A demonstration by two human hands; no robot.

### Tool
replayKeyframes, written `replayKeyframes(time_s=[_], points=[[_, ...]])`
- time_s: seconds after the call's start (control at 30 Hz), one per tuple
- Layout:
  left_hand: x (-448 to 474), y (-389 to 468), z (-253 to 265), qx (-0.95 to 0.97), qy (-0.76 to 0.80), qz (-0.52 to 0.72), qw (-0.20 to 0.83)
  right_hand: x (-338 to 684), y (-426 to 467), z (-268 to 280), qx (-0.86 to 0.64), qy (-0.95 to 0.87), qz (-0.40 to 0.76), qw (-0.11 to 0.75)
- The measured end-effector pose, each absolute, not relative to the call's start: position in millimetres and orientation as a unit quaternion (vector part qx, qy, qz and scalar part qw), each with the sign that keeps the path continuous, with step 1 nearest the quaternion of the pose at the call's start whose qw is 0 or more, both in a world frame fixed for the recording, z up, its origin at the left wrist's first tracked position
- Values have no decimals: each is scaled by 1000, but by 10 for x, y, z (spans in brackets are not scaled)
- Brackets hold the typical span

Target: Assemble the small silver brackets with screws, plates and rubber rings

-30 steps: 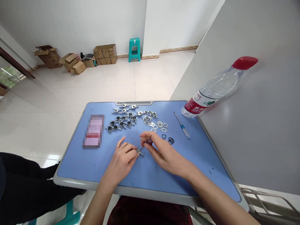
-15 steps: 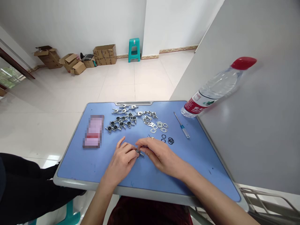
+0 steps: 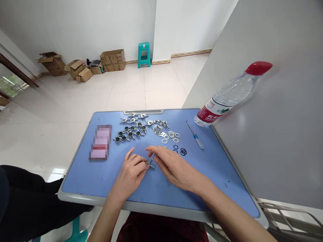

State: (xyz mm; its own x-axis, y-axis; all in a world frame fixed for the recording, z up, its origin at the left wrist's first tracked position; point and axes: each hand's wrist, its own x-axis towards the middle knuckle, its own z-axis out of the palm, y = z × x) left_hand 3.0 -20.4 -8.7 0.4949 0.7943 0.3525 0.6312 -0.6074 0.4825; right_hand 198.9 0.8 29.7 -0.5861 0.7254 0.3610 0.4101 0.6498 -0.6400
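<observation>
Screwdriver [image 3: 195,136] right of fittings [image 3: 130,134]

From here I can't make out the whole metal part [image 3: 148,165]: the left hand's [image 3: 131,170] fingertips cover one side. The right hand [image 3: 173,164] hides the upper end of the slim rod [image 3: 151,161] it holds. Just beyond its knuckles sit bits too tiny to tell [image 3: 165,147]. Left of both hands, a pinkish rectangle [image 3: 100,143] is blurred into squares; farther left, a black-clothed person [image 3: 22,198] is cut off.

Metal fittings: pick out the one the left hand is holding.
The fitting between the left hand and right hand, nearest the camera; the other fittings lie grouped farther back, with neither hand on them.
</observation>
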Motion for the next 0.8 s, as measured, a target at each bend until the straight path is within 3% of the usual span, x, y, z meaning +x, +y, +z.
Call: replayKeyframes(time_s=[0.27, 0.47, 0.8], points=[[46, -207, -49, 853, 421, 278, 137, 1964, 77, 154, -346, -854, 142, 361], [40, -215, -64, 851, 424, 279, 134, 2001, 54, 245, -324, -858, 218, 334], [72, -228, -57, 846, 435, 266, 154, 1875, 36, 172, -321, -857, 168, 366]])
